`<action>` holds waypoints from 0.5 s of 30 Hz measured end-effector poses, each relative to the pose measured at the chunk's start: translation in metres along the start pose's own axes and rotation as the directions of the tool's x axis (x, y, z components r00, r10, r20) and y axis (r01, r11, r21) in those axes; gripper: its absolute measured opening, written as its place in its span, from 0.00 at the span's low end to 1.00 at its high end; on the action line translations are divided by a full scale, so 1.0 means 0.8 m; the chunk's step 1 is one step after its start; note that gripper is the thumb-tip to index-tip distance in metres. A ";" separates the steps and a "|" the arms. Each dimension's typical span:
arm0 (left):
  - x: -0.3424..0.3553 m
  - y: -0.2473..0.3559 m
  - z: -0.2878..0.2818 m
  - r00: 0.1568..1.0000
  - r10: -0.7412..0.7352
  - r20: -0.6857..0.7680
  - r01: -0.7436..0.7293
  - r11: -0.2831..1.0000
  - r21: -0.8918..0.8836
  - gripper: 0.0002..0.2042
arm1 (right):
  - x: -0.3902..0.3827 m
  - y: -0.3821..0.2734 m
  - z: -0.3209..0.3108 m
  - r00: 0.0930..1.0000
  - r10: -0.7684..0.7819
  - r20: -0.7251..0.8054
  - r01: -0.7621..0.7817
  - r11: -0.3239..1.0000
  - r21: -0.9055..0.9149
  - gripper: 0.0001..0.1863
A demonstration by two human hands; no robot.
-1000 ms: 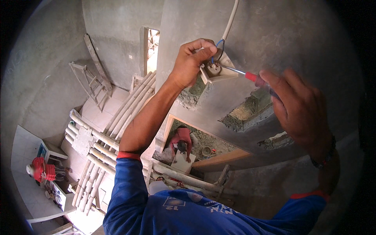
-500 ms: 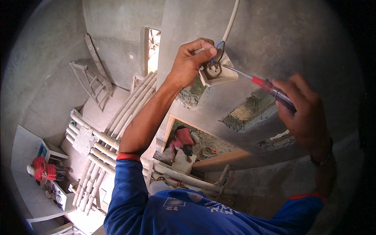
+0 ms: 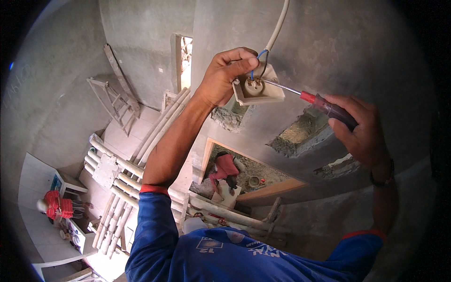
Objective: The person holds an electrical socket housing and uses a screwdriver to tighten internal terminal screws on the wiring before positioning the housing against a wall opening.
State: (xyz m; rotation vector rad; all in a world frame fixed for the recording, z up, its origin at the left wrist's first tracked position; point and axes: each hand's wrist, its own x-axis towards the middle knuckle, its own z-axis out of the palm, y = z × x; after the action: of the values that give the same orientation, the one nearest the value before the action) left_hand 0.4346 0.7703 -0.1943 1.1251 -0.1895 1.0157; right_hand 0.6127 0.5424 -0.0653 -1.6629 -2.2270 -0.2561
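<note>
My left hand (image 3: 221, 79) grips the edge of a square off-white lamp holder (image 3: 270, 95), its open back toward me. Thumb and index finger pinch near a blue wire (image 3: 252, 73). The blue wire and a black wire (image 3: 266, 63) run from a pale cable (image 3: 278, 27) above down to brass terminals on the round core (image 3: 254, 87). My right hand (image 3: 361, 128) is closed round the red and dark see-through handle of a screwdriver (image 3: 332, 111). Its steel shaft points left, with the tip at the terminal beside the black wire.
Bamboo poles (image 3: 162, 129) and a platform of poles (image 3: 104, 169) lie below left. A wooden trestle (image 3: 110, 104) leans by the grey wall. One person in red (image 3: 226, 169) crouches beyond a wood-framed opening; another (image 3: 57, 204) stands far left. Rough wall holes (image 3: 300, 134) lie below the screwdriver.
The screwdriver's tip has shifted left from the housing's inner side to the terminal, its shaft now flatter. The lamp holder has tilted slightly. My left hand keeps its grip.
</note>
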 end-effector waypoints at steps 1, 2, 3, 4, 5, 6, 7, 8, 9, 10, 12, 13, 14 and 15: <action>0.000 0.001 0.002 1.000 0.002 0.002 -0.002 1.000 0.002 0.03 | 0.000 0.001 0.000 1.000 0.001 0.005 -0.001 1.000 0.010 0.20; 0.001 0.001 0.003 1.000 0.005 0.004 -0.005 1.000 0.004 0.03 | 0.001 0.002 -0.001 0.999 -0.034 0.004 0.034 0.999 -0.012 0.19; 0.000 0.001 0.003 1.000 0.011 0.009 -0.012 1.000 0.022 0.03 | 0.003 0.005 -0.001 0.997 -0.071 0.004 0.071 0.997 -0.033 0.19; 0.000 0.001 0.002 1.000 0.018 0.013 -0.019 0.999 0.040 0.03 | 0.004 0.008 -0.002 0.994 -0.108 0.006 0.108 0.993 -0.054 0.19; 0.000 0.001 0.002 1.000 0.024 0.017 -0.025 0.998 0.058 0.03 | 0.004 0.011 -0.003 0.994 -0.106 0.013 0.106 0.993 -0.051 0.20; 0.000 0.002 0.002 0.999 0.028 0.026 -0.030 0.997 0.068 0.02 | 0.004 0.014 -0.004 0.994 -0.104 0.021 0.105 0.993 -0.050 0.20; 0.001 0.002 0.003 0.999 0.032 0.034 -0.035 0.996 0.078 0.02 | 0.004 0.017 -0.005 0.994 -0.102 0.029 0.103 0.993 -0.048 0.20; 0.001 0.003 0.003 0.998 0.036 0.043 -0.039 0.995 0.088 0.02 | 0.005 0.022 -0.004 0.991 -0.133 0.016 0.134 0.990 -0.039 0.20; 0.002 0.004 0.004 0.999 0.022 0.049 -0.026 0.996 0.084 0.02 | 0.006 0.029 -0.003 0.987 -0.161 0.003 0.161 0.986 -0.031 0.20; 0.003 0.004 0.005 0.998 0.008 0.056 -0.013 0.997 0.080 0.02 | 0.008 0.036 -0.003 0.982 -0.189 -0.010 0.189 0.982 -0.024 0.20; 0.004 0.006 0.006 0.998 -0.007 0.067 0.002 0.997 0.080 0.02 | 0.015 0.047 -0.006 0.976 -0.216 0.017 0.215 0.976 0.041 0.20; 0.004 0.008 0.006 0.998 -0.008 0.070 0.002 0.996 0.084 0.02 | 0.018 0.049 -0.006 0.972 -0.232 0.030 0.229 0.971 0.075 0.20; 0.005 0.009 0.006 0.997 -0.009 0.073 0.003 0.996 0.088 0.02 | 0.020 0.048 -0.005 0.974 -0.224 0.039 0.221 0.973 0.074 0.20; 0.006 0.008 0.006 0.997 -0.019 0.070 0.014 0.998 0.069 0.02 | 0.022 0.045 -0.006 0.976 -0.213 0.047 0.210 0.975 0.069 0.20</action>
State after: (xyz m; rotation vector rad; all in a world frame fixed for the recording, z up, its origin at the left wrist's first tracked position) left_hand 0.4342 0.7695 -0.1851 1.2237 -0.2033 0.9745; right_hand 0.6431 0.5669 -0.0562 -1.4168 -2.4292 -0.1929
